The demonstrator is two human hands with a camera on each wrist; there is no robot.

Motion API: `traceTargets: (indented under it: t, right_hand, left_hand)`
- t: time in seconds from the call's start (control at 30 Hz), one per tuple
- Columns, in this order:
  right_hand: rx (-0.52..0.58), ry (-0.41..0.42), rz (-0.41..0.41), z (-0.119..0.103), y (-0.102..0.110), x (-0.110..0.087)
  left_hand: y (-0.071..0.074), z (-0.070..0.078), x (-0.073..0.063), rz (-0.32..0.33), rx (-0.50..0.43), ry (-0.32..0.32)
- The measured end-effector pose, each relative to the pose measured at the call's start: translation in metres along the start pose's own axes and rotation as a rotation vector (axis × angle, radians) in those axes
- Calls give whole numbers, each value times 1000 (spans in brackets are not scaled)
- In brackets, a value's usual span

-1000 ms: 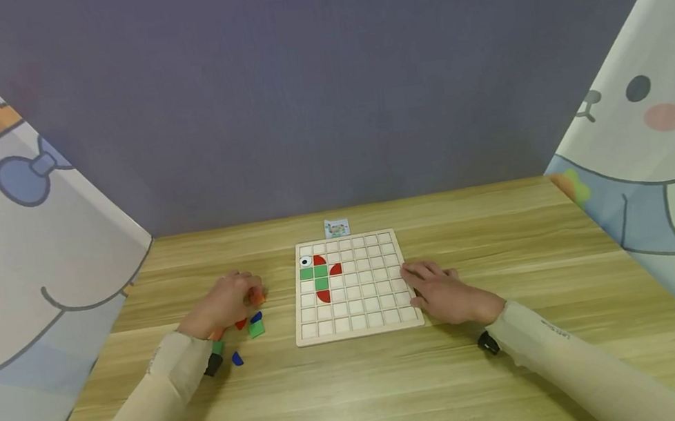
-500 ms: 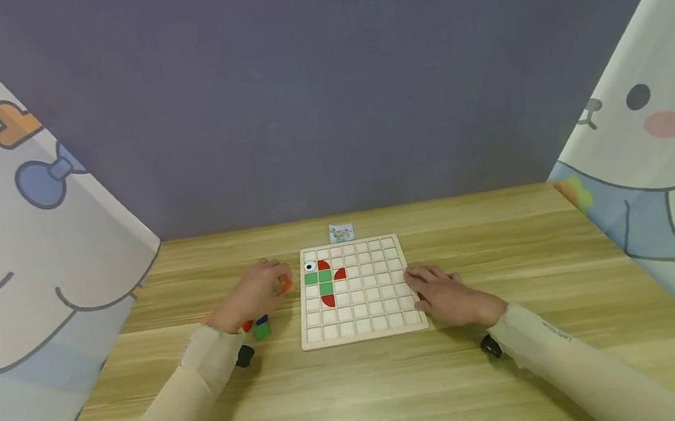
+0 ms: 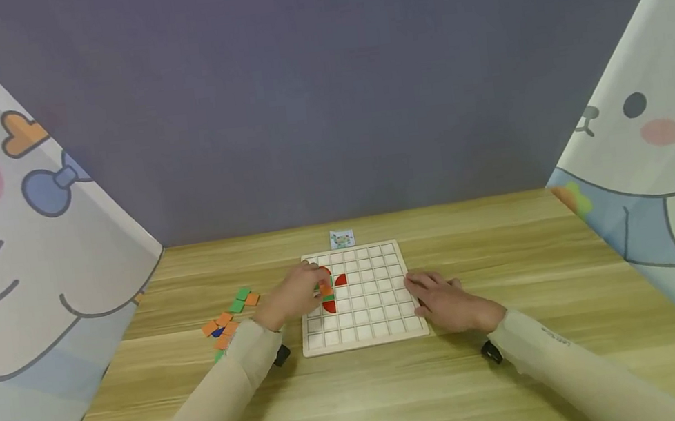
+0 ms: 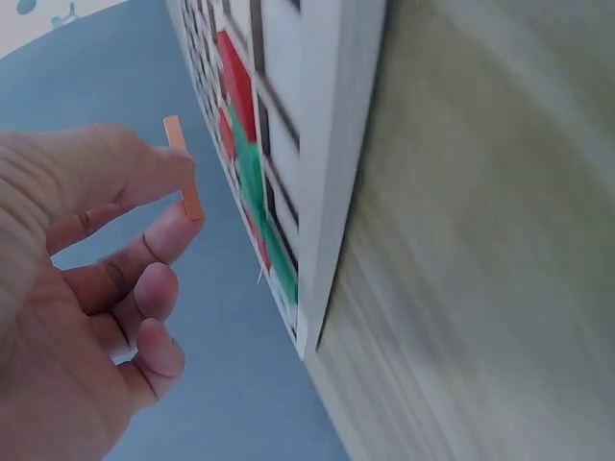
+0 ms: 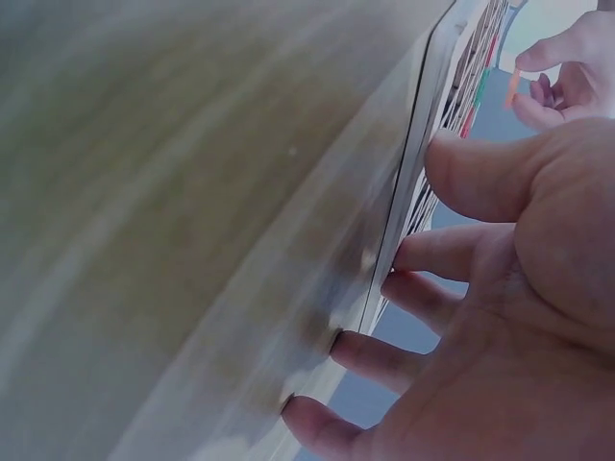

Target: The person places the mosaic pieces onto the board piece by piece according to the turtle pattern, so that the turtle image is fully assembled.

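Note:
Between thumb and fingertip, my left hand pinches an orange square tile, held on edge above the wooden grid board. Red quarter-round tiles and green square tiles lie in cells at the board's left side. The left hand covers part of them in the head view, including the spot where the round eye piece was seen. My right hand rests at the board's right edge, thumb and fingertips at the frame and some fingertips on the table, gripping nothing.
Left of the board lie loose orange tiles, green tiles and a blue piece, partly behind the left sleeve. A small picture card lies beyond the board's far edge. A dark wall stands behind the table.
My left hand has picked up the orange tile from the loose pieces and carried it right, over the board. The right hand has stayed at the board's right edge.

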State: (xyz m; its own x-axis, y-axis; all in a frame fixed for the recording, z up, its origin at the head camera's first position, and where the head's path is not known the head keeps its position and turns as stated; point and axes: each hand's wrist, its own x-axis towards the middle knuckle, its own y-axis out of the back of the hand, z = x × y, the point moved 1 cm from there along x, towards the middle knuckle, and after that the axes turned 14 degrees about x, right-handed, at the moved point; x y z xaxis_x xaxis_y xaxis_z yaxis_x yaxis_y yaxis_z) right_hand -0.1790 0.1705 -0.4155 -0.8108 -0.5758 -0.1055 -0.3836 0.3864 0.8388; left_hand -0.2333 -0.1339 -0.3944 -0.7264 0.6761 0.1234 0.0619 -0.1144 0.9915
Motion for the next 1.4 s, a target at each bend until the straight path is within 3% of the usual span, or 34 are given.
traceTargets:
  t: [0.23,0.5,0.73,0.9,1.13,1.4]
  right_hand:
    - [8,11,11,2,-2,-3]
    - [-5,12,9,3,1,-2]
    - [-13,11,8,3,2,0]
    - [-19,13,16,3,2,2]
    - [-24,14,15,3,1,2]
    - [-19,14,8,3,0,1]
  left_hand:
    - [-6,14,10,-47,-46,5]
    - [-13,14,19,-56,73,-2]
    - [-9,18,25,-49,62,-37]
    - [-8,18,27,-78,67,-17]
    - [-8,16,23,-134,19,33]
    - [0,5,6,-72,-48,-55]
